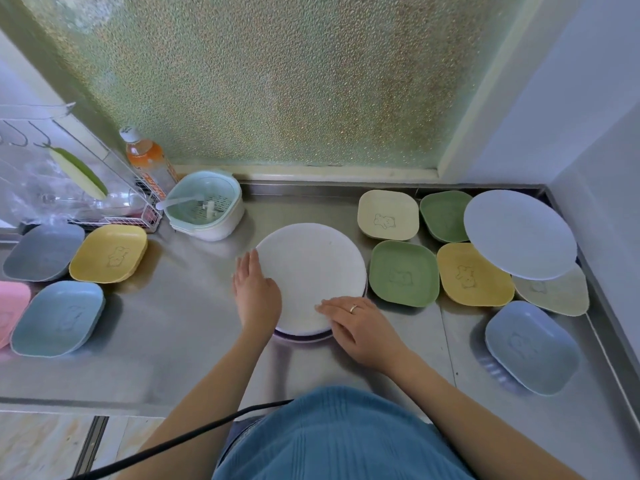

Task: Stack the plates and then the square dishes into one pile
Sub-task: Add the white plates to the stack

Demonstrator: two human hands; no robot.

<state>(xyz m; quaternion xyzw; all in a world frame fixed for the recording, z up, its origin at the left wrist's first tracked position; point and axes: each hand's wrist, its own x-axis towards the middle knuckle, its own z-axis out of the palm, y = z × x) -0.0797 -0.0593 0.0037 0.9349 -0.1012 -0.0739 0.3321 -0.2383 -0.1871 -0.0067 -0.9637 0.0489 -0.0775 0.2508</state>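
A pile of round plates, topped by a white plate (311,271), sits in the middle of the steel counter (180,334). My left hand (254,289) rests flat against the pile's left rim. My right hand (360,327) lies on its near right edge, fingers spread. A pale blue round plate (519,233) rests tilted on square dishes at the right. Square dishes lie around: cream (388,214), green (403,273), yellow (474,275), dark green (443,216), beige (557,296) and blue (531,346) on the right; grey (43,251), yellow (109,252), light blue (57,318) and pink (12,306) on the left.
A mint strainer bowl (204,206) stands behind the pile at the left, next to an orange drink bottle (149,161) and a wire dish rack (69,188). A frosted window (270,81) backs the counter. A wall (595,168) bounds the right side.
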